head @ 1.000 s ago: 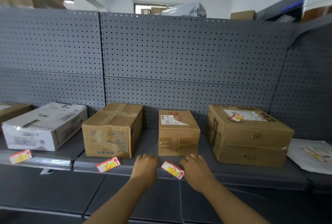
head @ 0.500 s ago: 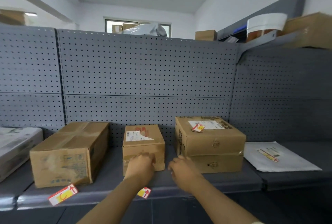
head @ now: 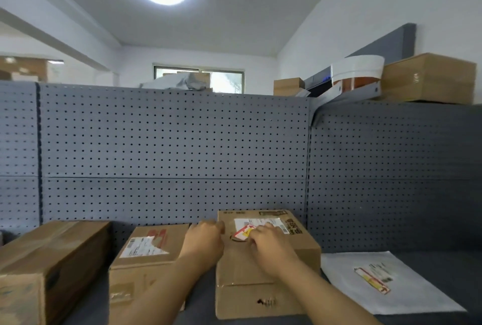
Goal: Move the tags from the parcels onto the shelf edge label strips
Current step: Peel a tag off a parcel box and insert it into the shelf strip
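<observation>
A red, white and yellow tag [head: 243, 232] lies on top of the right-hand cardboard parcel [head: 263, 264], over its white shipping label. My right hand [head: 271, 246] rests on that parcel's top with its fingertips pinching the tag's right end. My left hand [head: 204, 242] holds the parcel's upper left edge with curled fingers. Another tag [head: 373, 281] lies on the white mailer bag [head: 386, 283] at the right. The shelf edge strips are out of view below the frame.
A smaller cardboard box [head: 146, 259] with a white label stands left of my hands, and a larger box [head: 49, 262] further left. Grey pegboard [head: 172, 152] backs the shelf. More boxes [head: 427, 78] sit on top at the right.
The view has tilted up and swung right. Both hands rose from the shelf's front edge to the right-hand parcel; my right hand now reaches the tag on its top.
</observation>
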A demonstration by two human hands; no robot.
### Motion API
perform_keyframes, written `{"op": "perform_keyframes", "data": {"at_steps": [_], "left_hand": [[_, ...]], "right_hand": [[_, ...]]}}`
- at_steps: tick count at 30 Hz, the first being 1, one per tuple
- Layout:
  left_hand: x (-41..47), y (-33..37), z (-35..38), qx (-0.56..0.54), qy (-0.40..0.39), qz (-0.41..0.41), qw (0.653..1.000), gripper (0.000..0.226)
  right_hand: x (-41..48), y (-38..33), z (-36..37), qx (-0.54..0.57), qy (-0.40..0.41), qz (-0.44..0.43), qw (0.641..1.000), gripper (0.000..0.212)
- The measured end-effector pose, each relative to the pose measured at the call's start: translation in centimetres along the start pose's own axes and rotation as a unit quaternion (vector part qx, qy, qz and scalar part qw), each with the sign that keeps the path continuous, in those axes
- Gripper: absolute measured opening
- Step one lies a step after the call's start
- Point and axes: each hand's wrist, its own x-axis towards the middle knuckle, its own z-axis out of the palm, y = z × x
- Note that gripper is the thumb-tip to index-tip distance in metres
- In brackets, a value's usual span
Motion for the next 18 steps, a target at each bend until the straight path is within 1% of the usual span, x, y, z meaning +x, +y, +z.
{"op": "perform_keyframes", "data": {"at_steps": [2,4,6,9,12,15,18], "left_hand": [[1.0,0.6,0.1,-0.003,0.003,-0.015,1.000,0.035],[1.8,1.1,0.3,-0.006,-0.003,-0.029,1.000,0.034],[2.5,1.5,0.8,-0.001,-0.011,-0.031,0.999,0.031],[3.8,1.9,1.7,0.004,-0.019,-0.029,0.999,0.027],[5.0,2.1,2.3,0.015,-0.023,-0.014,1.000,0.027],[6.1,1.6,2.6,0.014,-0.021,-0.007,1.000,0.030],[6.7,0.7,2.9,-0.012,-0.016,-0.004,1.000,0.025]], "right_hand": [[0.5,1.6,0.2,0.017,0.005,0.001,1.000,0.033],[1.0,2.7,0.3,0.033,0.005,0.005,0.999,0.029],[1.6,3.5,0.2,0.044,-0.003,0.009,0.999,0.030],[2.7,4.2,0.4,0.047,-0.036,0.003,0.998,0.035],[4.1,4.3,0.6,0.040,-0.065,-0.008,0.997,0.037],[5.7,4.1,0.7,0.042,-0.122,-0.030,0.991,0.044],[7.2,3.8,1.2,0.059,-0.167,-0.042,0.983,0.048]]}}
